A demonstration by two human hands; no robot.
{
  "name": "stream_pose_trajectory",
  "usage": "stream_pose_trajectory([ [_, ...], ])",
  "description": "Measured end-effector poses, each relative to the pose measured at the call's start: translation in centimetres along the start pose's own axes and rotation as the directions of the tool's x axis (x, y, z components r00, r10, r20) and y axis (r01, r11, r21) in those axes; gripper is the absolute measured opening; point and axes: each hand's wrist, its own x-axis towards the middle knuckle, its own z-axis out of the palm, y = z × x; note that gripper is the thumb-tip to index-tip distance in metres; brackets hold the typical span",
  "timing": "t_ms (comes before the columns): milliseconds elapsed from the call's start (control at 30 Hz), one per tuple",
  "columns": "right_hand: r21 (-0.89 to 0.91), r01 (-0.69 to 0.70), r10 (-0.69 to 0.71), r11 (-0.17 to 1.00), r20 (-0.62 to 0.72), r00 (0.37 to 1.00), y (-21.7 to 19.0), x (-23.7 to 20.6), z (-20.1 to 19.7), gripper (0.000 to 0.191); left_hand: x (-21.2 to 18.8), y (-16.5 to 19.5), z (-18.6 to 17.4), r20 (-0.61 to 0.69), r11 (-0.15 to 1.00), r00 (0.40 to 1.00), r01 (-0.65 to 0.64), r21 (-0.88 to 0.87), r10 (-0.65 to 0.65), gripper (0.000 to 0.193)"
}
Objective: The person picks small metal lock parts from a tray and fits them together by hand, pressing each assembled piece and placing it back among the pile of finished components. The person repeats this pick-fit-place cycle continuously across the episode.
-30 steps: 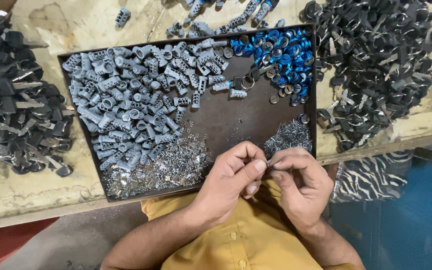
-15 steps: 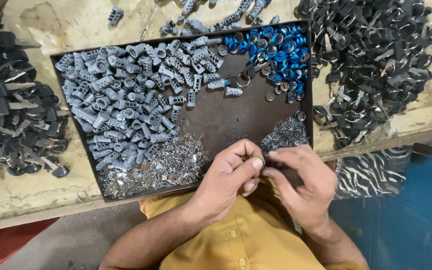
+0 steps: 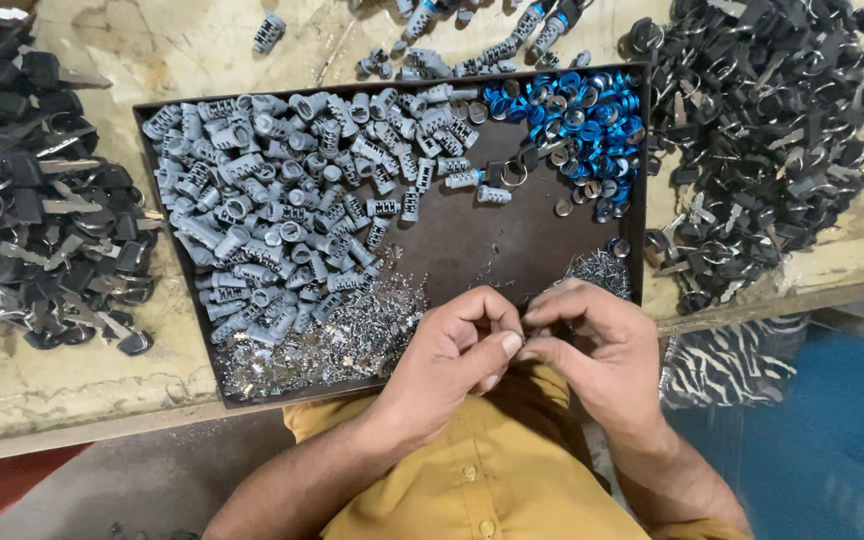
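At nine o'clock, black keys [image 3: 32,210] heaped on the worn bench [image 3: 202,45]. Centre, a dark tray [image 3: 512,250]: grey cylinders [image 3: 292,200] at ten, silvery bits [image 3: 332,340] at seven, blue rings [image 3: 582,115] at one. At six, left hand [image 3: 447,355] and right hand [image 3: 597,350] touching, fingertips pinched together on something too small to tell. At three, more black keys [image 3: 772,120].

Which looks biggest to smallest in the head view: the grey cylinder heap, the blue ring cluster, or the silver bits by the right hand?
1. Grey cylinder heap, by far the widest spread in the tray.
2. Blue ring cluster.
3. Silver bits beside the right hand, though the hand may hide some.
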Motion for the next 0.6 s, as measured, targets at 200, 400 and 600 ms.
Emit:
stream_pose_trajectory([
  [200,-0.763,0.247,-0.335,0.597,0.043,0.941,-3.5,6.5,-0.7,0.032,-0.6,0.9,-1.2,-0.077,0.996,0.994,-0.083,-0.040,0.079,0.006],
  [400,-0.843,0.523,-0.450,0.124,0.422,0.787,-4.1,10.5,2.6,0.032,-1.7,1.7,-2.1,-0.082,0.988,0.986,-0.136,0.078,0.142,0.007],
  [600,-0.643,0.374,-0.277,0.668,0.251,0.927,-4.6,5.0,3.9,0.037,-1.9,1.8,-2.6,-0.107,0.979,0.974,-0.196,0.054,0.201,0.009],
])
